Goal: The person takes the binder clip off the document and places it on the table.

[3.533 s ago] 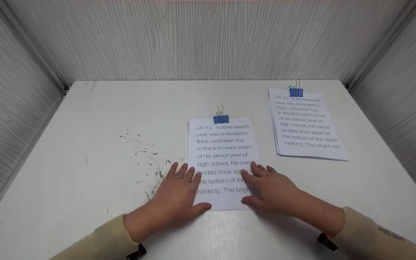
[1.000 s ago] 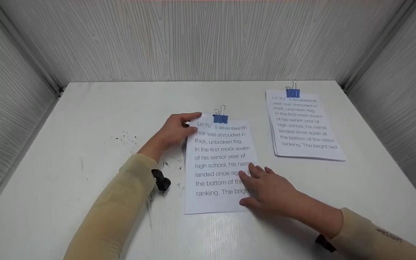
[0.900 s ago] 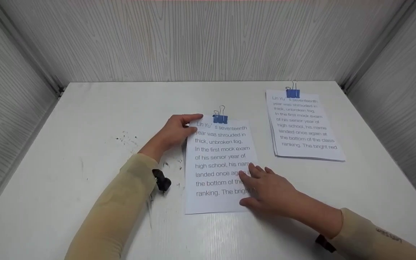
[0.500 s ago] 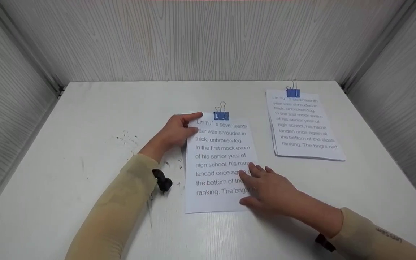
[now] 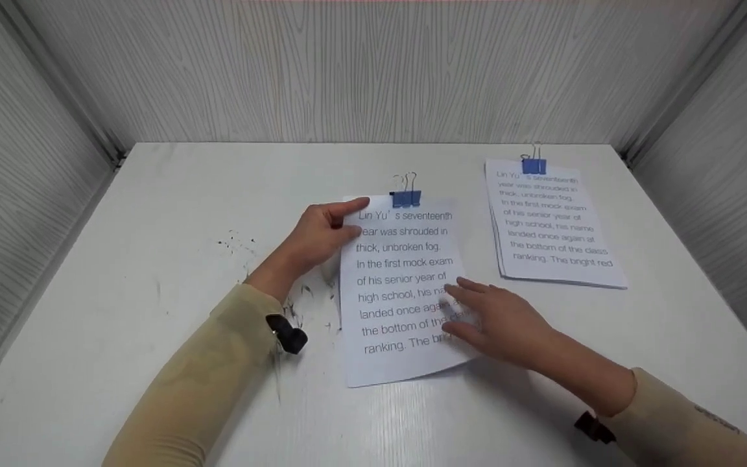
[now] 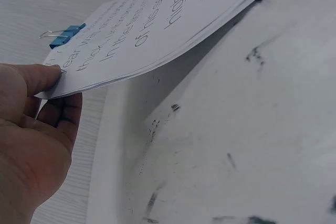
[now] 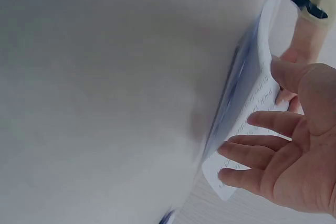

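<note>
A clipped stack of printed paper (image 5: pixel 399 279) is in front of me, with a blue binder clip (image 5: pixel 406 199) on its top edge. My left hand (image 5: pixel 321 235) pinches its upper left corner, thumb on the printed face and fingers beneath. In the left wrist view that end of the paper (image 6: pixel 152 40) is raised off the table. Over the lower right edge my right hand (image 5: pixel 506 321) is spread, its fingers straight. The right wrist view shows those fingers (image 7: pixel 252 156) in front of the paper, which bends along its edge.
A second paper stack (image 5: pixel 548 227) with the same print and its own blue binder clip (image 5: pixel 534 167) lies at the back right. Dark marks (image 5: pixel 236 241) are scattered on the white table (image 5: pixel 185 194) to the left. Wood-grain panels (image 5: pixel 373 71) enclose the back and sides.
My left hand has gone from the lower left edge to the top left corner and lifted that end. My right hand has risen slightly and shifted right. The second stack stays put.
</note>
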